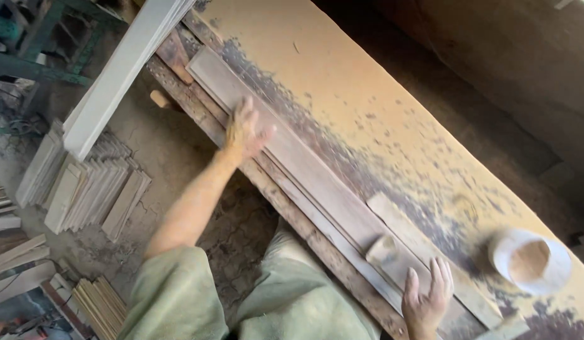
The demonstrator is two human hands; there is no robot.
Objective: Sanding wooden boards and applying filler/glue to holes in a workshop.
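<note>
A long grey-brown wooden plank (304,160) lies along the near edge of a dusty bench. My left hand (246,131) rests flat on its far part, fingers spread. My right hand (427,298) presses flat on its near end, fingers apart. Just beyond my right hand a small block (381,249) sits on the plank. A shorter strip of wood (410,228) lies beside the plank.
A white bowl (530,261) with brownish powder stands on the tan bench top (342,69) at the right. A pale board (119,72) leans past the bench's left edge. Stacks of cut wood pieces (84,186) lie on the floor at left.
</note>
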